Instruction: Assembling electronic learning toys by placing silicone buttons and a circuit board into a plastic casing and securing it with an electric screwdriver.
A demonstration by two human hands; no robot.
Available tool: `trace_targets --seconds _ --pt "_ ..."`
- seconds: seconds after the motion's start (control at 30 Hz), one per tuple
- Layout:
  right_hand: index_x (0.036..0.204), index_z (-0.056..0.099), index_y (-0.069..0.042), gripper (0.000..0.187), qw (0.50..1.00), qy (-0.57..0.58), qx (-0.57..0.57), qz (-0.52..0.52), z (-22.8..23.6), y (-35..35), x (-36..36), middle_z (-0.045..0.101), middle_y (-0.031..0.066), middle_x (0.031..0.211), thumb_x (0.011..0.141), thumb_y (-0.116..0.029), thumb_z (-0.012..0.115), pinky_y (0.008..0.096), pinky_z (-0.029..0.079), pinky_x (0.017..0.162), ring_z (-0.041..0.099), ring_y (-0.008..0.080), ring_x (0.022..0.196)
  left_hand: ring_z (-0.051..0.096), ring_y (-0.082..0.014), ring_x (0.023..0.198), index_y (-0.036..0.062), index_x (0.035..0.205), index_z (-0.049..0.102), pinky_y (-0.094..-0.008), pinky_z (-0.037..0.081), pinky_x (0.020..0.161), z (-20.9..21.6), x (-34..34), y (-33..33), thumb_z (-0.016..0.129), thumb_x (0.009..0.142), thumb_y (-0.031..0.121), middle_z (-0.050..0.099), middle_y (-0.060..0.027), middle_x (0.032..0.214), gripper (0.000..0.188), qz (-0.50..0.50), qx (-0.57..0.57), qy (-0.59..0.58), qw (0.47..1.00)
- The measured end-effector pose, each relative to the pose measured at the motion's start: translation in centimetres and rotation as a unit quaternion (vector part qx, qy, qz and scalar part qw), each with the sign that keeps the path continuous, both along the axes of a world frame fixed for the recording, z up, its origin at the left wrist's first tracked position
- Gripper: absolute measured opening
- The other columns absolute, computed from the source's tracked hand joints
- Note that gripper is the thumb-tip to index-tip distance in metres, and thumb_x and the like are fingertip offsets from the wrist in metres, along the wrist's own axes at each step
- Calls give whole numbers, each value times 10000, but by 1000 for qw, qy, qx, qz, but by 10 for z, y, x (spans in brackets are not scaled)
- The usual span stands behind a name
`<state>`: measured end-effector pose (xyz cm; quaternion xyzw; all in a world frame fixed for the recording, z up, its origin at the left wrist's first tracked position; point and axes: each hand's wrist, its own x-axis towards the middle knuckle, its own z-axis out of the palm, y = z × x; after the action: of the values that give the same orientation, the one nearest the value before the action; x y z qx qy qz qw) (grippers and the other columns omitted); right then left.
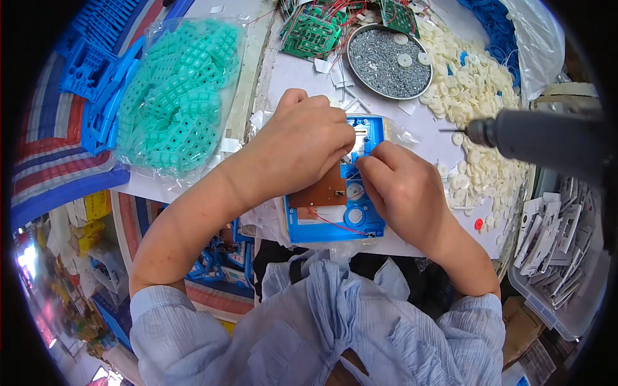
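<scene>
A blue plastic housing point(335, 228) lies open on the white table in front of me, with a brown circuit board point(320, 193) seated in it and a red wire point(335, 224) running across its lower part. My left hand point(302, 145) rests curled over the housing's upper left, fingertips pressing near its top edge. My right hand point(402, 190) sits on the right side of the housing, fingers pinched together at a small part near the board. What the fingertips pinch is hidden.
A round metal bowl of screws point(386, 64) stands behind the housing. White plastic discs point(476, 96) are heaped at the right. A hanging grey power screwdriver point(547, 135) points left. A bag of green rubber keypads point(177, 96) lies at left, green circuit boards point(312, 29) behind, a bin of white parts point(553, 244) at right.
</scene>
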<state>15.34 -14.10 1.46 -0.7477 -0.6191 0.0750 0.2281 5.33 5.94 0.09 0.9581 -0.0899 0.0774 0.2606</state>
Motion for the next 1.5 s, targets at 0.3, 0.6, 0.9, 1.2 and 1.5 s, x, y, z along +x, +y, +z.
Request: trace_targets --seconds 0.3,0.6,0.9,1.2,1.5 --pt "864 569 -29 130 997 -3 -71 41 13 8 -6 551 116 886 768 -71 646 395 558 657 648 293 812 604 -265 902 81 878 656 -401 424 832 -1 3 0 665 842 120 608 -64 895 54 -22 56 -2 998" --pt "908 605 -23 158 1000 9 -19 3 6 3 -4 566 118 886 764 -62 658 407 545 667 647 300 807 649 -195 881 96 777 704 -337 466 799 12 22 -8 657 770 161 640 -38 856 80 -139 209 36 967" --pt "934 706 -37 190 998 39 4 -47 1 -6 -10 644 113 837 757 -14 770 406 540 636 659 316 726 688 -242 793 79 760 731 -374 541 656 25 24 -26 782 654 190 665 -92 827 161 -149 210 71 964" --pt "958 719 -55 211 996 -47 -17 -73 6 -2 -10 667 99 873 757 -16 769 400 533 650 648 300 760 739 -308 775 33 815 744 -408 599 646 40 42 -22 774 676 117 719 -172 850 166 -136 184 227 947" --pt "991 678 -24 209 998 -46 32 14 4 9 -1 669 114 917 792 14 729 398 517 673 611 293 795 748 -343 836 23 875 758 -428 607 697 40 56 -15 740 748 115 739 -190 884 158 -70 182 253 947"
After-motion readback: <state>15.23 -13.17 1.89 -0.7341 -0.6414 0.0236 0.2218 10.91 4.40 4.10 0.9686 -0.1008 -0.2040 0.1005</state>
